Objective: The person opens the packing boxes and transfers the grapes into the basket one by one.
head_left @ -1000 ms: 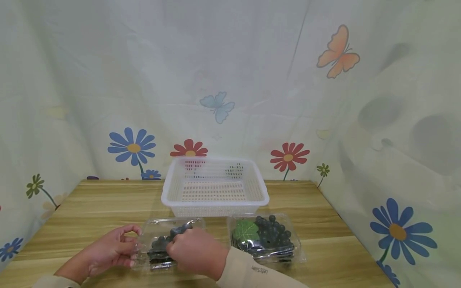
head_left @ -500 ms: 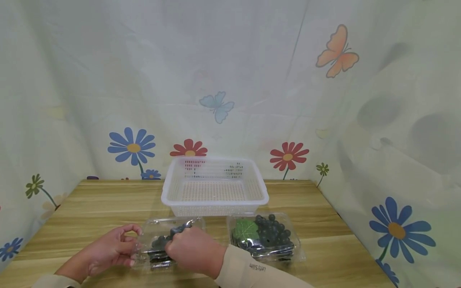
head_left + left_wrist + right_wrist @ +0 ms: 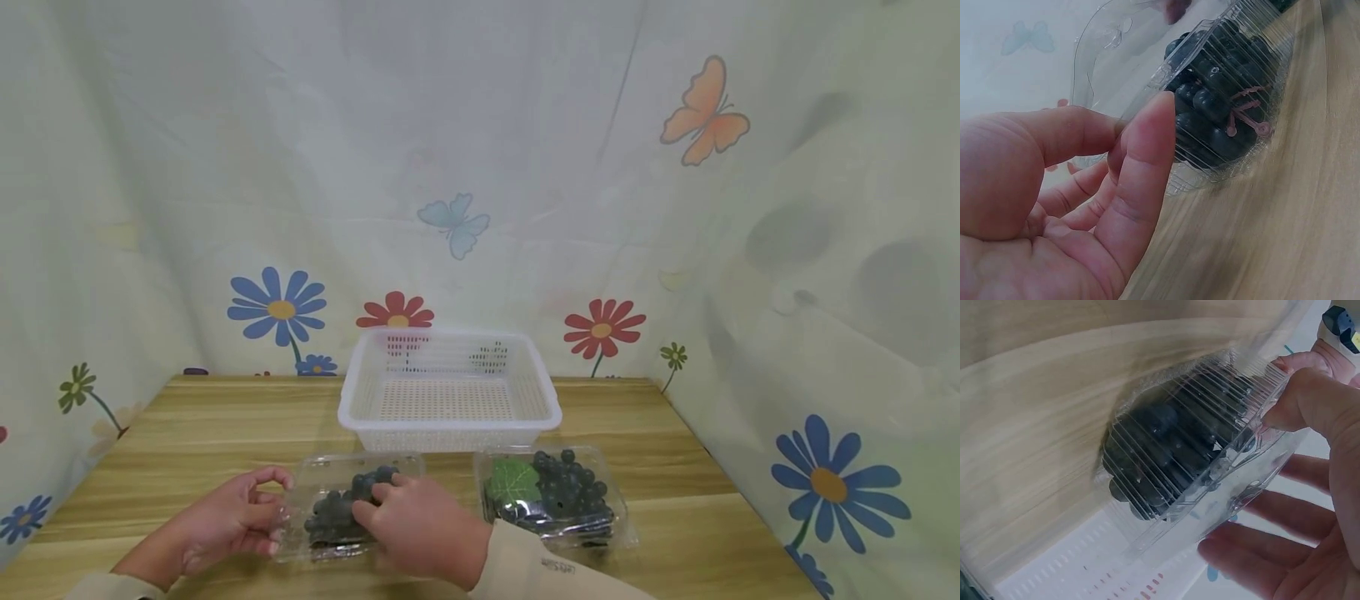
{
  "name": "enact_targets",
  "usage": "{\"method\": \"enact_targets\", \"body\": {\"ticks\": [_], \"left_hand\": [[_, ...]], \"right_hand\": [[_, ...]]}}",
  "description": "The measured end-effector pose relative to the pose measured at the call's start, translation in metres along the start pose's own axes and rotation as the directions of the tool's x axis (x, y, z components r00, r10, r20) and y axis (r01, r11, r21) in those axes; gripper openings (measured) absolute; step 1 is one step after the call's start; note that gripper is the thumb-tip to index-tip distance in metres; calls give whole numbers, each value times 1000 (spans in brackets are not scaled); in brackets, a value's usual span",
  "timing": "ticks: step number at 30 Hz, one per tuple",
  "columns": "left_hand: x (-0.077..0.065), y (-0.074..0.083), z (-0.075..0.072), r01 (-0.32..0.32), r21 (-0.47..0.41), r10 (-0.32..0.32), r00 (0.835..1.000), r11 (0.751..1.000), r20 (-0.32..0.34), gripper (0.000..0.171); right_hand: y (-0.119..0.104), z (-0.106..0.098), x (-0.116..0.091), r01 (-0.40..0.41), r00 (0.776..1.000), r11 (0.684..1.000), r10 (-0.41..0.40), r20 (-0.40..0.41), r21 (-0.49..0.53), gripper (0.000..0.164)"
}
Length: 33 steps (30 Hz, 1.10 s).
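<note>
I note the left hand point(image 3: 236, 518) pinching a clear clamshell point(image 3: 324, 479), the right hand point(image 3: 429, 532) loosely open opposite; wood-grain tabletop point(image 3: 232, 417) beneath both, flower-printed curtain point(image 3: 540, 167) beyond.

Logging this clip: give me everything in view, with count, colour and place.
Table: 1, wood-brown, lower half
Basket: 1, white, back middle
Left box: 1, clear, nearer, left
Right box: 1, clear, nearer, right
Grapes: uncountable, dark, in both boxes
Leaf: 1, green, right box's left part
Curtain: 1, pale, patterned, behind and beside table
Strap: 1, dark, right wrist view's top right
Sleeves: 2, cream, on forearms
Left hand: 1, bare, pinching left box's left edge
Right hand: 1, bare, at left box's right side
</note>
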<state>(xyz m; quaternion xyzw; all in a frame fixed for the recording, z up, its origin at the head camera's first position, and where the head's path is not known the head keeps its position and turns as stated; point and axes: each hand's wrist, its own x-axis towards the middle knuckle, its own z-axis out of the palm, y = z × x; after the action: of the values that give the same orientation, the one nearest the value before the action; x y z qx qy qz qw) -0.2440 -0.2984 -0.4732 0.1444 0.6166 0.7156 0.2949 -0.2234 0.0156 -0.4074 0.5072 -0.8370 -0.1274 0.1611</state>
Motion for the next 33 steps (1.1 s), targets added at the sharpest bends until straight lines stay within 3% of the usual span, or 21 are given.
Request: {"method": "enact_targets", "body": {"ticks": [9,15,20,29,33], "left_hand": [[1,1,0,11,13,-11,1000,1000,-7,25],[1,0,0,27,18,-27,1000,999,-12,23],[1,1,-1,33,16,-33,999,999,-20,22],[0,3,0,41,12,-40,999,999,-32,24],[0,4,0,49,14,-49,998,999,-42,24]], "right_hand": [[-5,1,0,0,1000,998,-1,-22,-60,23],[-11,5,2,-30,995,990,17,-98,-135,12],[-11,8,4,-47,994,991,33,-109,-123,9],[-12,12,-1,-77,983,987,52,-174,-143,13],[-11,11,-4,-106,986,990,93,-136,-93,19]]}}
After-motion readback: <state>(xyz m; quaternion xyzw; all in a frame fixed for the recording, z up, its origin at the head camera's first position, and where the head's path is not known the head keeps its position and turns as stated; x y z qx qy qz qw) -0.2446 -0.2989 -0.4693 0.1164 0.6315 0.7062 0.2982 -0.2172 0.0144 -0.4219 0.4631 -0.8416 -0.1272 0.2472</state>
